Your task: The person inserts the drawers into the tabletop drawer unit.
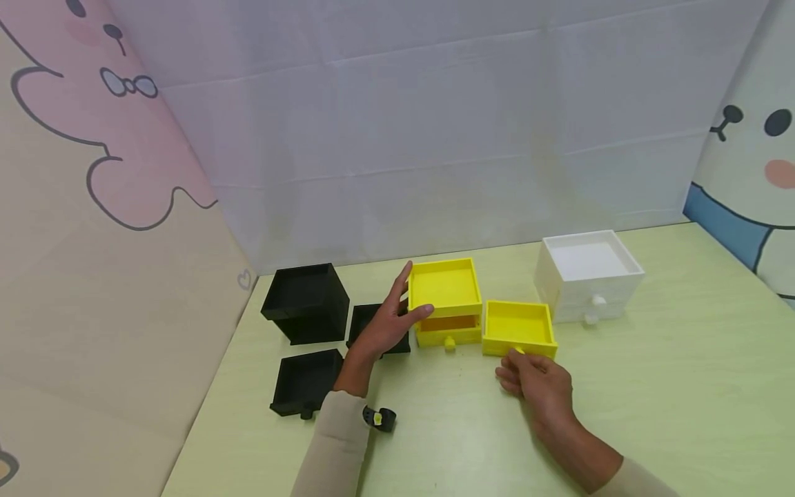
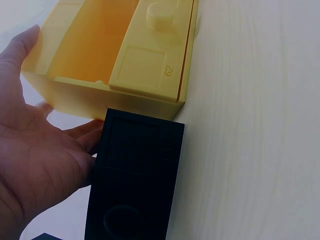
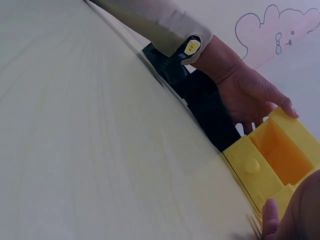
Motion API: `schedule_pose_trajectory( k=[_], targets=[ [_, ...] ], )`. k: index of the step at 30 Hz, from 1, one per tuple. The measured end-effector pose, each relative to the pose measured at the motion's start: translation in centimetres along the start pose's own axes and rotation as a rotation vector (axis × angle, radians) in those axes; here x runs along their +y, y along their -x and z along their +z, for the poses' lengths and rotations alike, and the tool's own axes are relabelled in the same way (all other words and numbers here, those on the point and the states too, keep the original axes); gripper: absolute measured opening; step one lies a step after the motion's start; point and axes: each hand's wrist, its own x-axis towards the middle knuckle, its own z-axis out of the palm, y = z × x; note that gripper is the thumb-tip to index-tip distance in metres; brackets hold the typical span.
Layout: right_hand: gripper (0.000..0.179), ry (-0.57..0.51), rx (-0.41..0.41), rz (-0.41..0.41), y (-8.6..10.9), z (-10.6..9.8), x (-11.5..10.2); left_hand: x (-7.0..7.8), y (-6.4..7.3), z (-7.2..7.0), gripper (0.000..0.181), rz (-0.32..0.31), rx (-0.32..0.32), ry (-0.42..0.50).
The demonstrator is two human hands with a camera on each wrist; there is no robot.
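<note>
A yellow two-tier cabinet [image 1: 444, 284] stands mid-table, its upper slot vacant and its lower drawer [image 2: 145, 75] closed. My left hand [image 1: 386, 324] rests against the cabinet's left side, fingers fairly straight and thumb at the front top edge. To the cabinet's right, a removed yellow drawer [image 1: 518, 322] lies on the table, facing me. My right hand [image 1: 542, 385] has its fingers curled at that drawer's front and pinches its knob, which is mostly hidden. Behind my left wrist sits a black drawer [image 2: 135, 170], close to the cabinet.
A black cabinet [image 1: 310, 304] with a vacant front stands at the left, with another black drawer [image 1: 307, 382] in front of it. A white cabinet [image 1: 590, 279] with closed drawers stands at the back right. A curtain [image 1: 397, 138] hangs behind the table.
</note>
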Motion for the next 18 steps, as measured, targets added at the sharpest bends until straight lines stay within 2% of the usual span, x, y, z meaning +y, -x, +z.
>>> schedule_pose_trajectory(
  k=[9, 14, 18],
  targets=[
    [0.041, -0.004, 0.037, -0.019, 0.3, 0.1, 0.2, -0.3, -0.1, -0.1, 0.083, 0.01, -0.012, 0.022],
    [0.038, -0.015, 0.096, -0.047, 0.7, 0.3, 0.7, -2.1, -0.8, -0.2, 0.082, 0.019, 0.006, 0.016],
    [0.035, -0.016, 0.135, -0.124, 1.1, 0.4, 1.2, -3.2, -1.2, -0.2, 0.082, 0.029, 0.029, 0.005]
  ],
)
